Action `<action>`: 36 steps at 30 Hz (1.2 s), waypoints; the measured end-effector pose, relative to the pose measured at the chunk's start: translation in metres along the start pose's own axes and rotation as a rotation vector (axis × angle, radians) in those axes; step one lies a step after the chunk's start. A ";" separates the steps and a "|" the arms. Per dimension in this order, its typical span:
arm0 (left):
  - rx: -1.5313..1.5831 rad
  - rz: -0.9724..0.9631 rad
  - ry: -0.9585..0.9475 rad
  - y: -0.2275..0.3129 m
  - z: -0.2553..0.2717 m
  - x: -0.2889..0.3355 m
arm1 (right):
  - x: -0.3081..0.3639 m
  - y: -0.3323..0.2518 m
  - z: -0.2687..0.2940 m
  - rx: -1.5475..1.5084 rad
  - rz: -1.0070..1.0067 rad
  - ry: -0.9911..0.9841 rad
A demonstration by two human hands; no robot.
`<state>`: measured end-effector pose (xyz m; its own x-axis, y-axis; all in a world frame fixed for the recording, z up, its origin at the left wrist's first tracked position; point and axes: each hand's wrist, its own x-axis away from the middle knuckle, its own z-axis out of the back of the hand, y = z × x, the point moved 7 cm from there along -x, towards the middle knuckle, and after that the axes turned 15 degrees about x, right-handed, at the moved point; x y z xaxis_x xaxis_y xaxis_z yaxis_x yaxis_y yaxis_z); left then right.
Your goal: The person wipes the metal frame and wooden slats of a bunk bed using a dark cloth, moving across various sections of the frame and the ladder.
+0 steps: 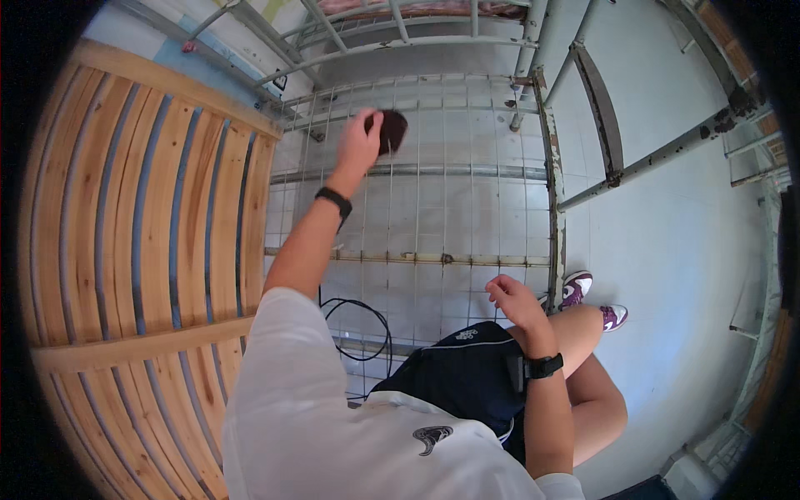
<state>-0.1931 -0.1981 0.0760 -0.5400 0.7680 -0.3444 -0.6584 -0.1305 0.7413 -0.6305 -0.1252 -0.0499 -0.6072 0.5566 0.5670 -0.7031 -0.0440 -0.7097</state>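
My left hand [358, 147] reaches out over the far part of a metal bed frame's wire mesh. It is closed on a dark brown rounded object [390, 133], slightly blurred; its exact kind does not show. Thin wires of the mesh [418, 214] run beneath that arm, with crossbars under them. My right hand [517, 303] hovers above the mesh's near right part, beside my knee. Its fingers are curled in, and nothing shows in them. Black bands circle both my wrists.
Wooden slats [150, 217] stretch along the left side. A black cable [390, 337] lies looped on the mesh near my lap. Chipped metal posts and rails [552, 175] border the mesh on the right, with another rail [400, 43] across the far end.
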 end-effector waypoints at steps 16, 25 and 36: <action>-0.517 0.162 -0.253 -0.099 -0.136 -0.041 | -0.012 -0.016 0.003 0.073 0.020 0.001; -0.442 0.289 -0.575 -0.124 -0.097 -0.026 | -0.010 -0.011 -0.001 -0.023 0.052 0.007; -0.654 0.412 -0.976 -0.039 -0.054 0.114 | 0.015 -0.005 0.009 -0.242 0.030 0.046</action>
<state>-0.2578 -0.1392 -0.0233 -0.3374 0.7038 0.6252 -0.8213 -0.5446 0.1699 -0.6389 -0.1243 -0.0341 -0.6050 0.5958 0.5282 -0.5723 0.1359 -0.8087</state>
